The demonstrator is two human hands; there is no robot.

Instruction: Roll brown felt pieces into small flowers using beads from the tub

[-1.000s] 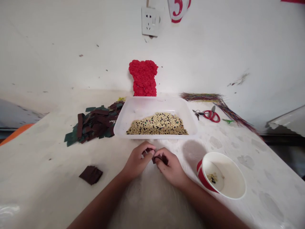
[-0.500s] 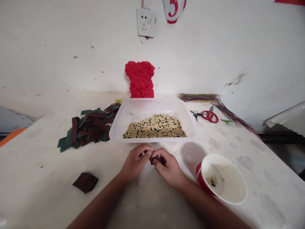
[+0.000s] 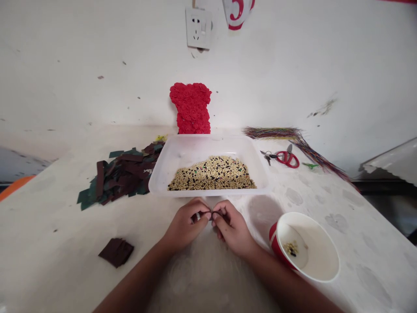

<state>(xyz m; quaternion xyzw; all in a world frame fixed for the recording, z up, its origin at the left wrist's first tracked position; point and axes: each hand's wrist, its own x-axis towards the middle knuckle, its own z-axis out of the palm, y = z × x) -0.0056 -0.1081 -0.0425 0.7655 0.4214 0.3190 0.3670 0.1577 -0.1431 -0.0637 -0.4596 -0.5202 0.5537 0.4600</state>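
My left hand (image 3: pixel 188 222) and my right hand (image 3: pixel 233 227) meet just in front of a white plastic tub (image 3: pixel 156 176). Between their pinched fingertips is a small dark brown fabric piece (image 3: pixel 211 216), mostly covered by the fingers. Inside the tub lies a heap of cream and black beads (image 3: pixel 211 174). A small stack of dark brown fabric pieces (image 3: pixel 116 252) rests on the table left of my left forearm. Beside my right forearm stands a red and white paper bucket (image 3: pixel 309 248), tilted in view, with a few beads at its bottom.
Brown and green fabric strips (image 3: pixel 127 174) are piled left of the tub. Behind it is a red rose bear (image 3: pixel 192 108) by the wall. To the right lie red-handled scissors (image 3: pixel 288 157), keys (image 3: pixel 269 156), a green clip (image 3: pixel 310 165) and bundled thin wires (image 3: pixel 273 132).
The fingertips have drawn closer together, and less of the brown fabric piece shows between them. My right thumb has shifted up over it. The surrounding things stay put.
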